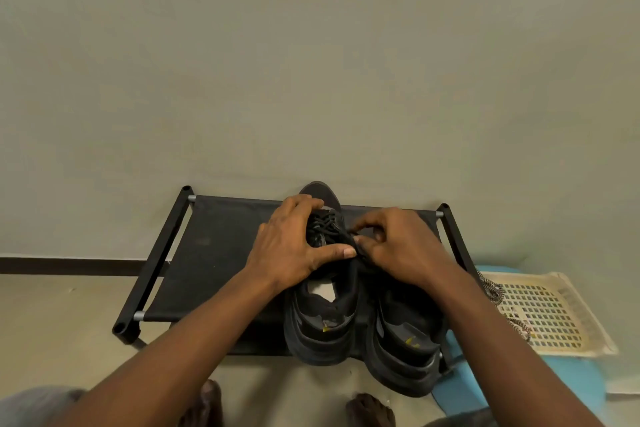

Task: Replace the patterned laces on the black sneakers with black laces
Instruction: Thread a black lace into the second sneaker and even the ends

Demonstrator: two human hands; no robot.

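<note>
Chunky-soled, matte left sneaker (323,322) and right sneaker (407,343) stand on a taut fabric rack (214,253), left hand (294,246) gripping the left sneaker, right hand (398,246) pinching its corded black lace (325,225), striped patterned laces (493,291) lying on a cream lattice tray (554,315).

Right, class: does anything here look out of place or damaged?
The patterned laces lie loose over the cream perforated tray beside the shoe rack, trailing off its edge. Inside the sneaker being laced a pale patch shows, possibly worn lining.
</note>
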